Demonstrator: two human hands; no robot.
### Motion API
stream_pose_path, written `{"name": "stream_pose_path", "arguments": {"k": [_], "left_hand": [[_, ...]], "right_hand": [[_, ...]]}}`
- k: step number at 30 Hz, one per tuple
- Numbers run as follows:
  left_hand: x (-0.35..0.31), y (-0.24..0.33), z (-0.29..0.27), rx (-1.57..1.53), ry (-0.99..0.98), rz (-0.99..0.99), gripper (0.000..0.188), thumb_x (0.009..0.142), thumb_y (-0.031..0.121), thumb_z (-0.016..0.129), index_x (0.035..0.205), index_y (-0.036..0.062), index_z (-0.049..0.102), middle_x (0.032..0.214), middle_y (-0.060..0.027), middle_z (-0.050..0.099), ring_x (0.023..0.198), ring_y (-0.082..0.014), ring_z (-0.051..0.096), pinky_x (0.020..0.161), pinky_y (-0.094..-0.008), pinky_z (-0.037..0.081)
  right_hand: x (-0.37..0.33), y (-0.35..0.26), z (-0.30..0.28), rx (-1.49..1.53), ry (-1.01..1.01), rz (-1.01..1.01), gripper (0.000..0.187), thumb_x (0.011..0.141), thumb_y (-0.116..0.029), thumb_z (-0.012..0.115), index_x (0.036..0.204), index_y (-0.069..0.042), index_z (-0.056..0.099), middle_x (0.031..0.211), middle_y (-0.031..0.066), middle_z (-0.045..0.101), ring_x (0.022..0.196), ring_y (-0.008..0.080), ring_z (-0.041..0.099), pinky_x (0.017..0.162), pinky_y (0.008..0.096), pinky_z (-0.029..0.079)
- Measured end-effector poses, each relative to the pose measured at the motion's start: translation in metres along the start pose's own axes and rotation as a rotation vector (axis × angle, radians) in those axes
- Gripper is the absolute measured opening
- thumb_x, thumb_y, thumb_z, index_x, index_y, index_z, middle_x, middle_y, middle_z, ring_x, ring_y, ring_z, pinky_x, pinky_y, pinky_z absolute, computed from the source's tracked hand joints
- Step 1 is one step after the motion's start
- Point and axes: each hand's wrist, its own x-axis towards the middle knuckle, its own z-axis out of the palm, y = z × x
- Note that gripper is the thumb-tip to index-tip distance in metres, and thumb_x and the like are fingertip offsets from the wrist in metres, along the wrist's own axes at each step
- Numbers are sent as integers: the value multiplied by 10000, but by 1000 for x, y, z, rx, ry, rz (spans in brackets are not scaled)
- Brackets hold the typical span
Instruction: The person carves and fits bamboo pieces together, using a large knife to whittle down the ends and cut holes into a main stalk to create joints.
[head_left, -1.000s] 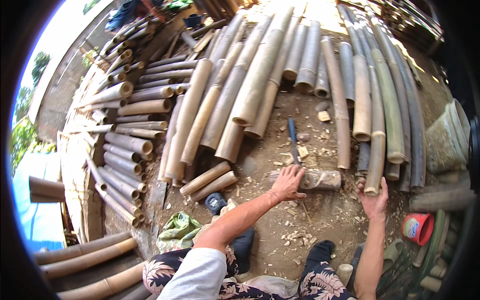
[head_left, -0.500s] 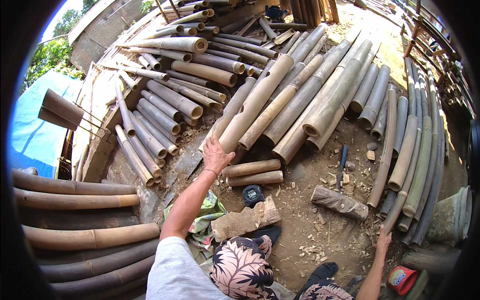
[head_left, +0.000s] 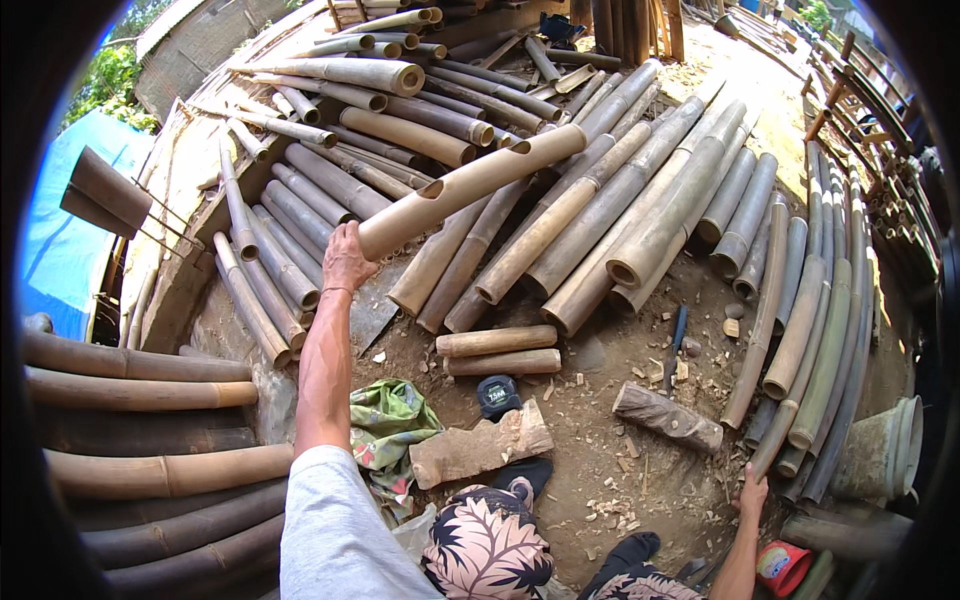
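Your left hand point(head_left: 348, 258) is wrapped round just 1 end of the notched bamboo point(head_left: 477, 188) beyond the tape measure point(head_left: 498, 396), so it could twist loose; can't tell if your right hand point(head_left: 751, 491) grips.

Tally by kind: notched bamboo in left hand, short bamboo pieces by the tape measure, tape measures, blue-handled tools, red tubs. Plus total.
Notched bamboo pole, in left hand: 1
Short bamboo pieces: 2
Tape measure: 1
Blue-handled tool: 1
Red tub: 1
Total: 6

Held pole point(head_left: 475, 182) over pile point(head_left: 565, 208), tape msr point(head_left: 498, 397) behind wood blk point(head_left: 482, 447)
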Motion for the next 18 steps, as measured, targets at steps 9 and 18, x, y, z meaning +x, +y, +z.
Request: {"name": "stream_pose_path", "arguments": {"k": [9,18], "left_hand": [[-72,30,78,145,92,-112,454,767,152,640,1199,33,563,1242,-183,552,1166,-362,533,1029,-461,424],[-87,188,144,57,-277,79,616,681,367,846,1124,57,552,1099,-147,557,1087,-328,567,909,-442,489]], "right_hand": [[22,8,-1,25,10,-26,634,915,-524,639,1306,-40,519,927,104,637,533,174,588,393,306,474],[34,-4,-1,9,9,-31,650,916,-530,637,1305,-30,495,922,109,631,535,179,595,395,306,466]]}}
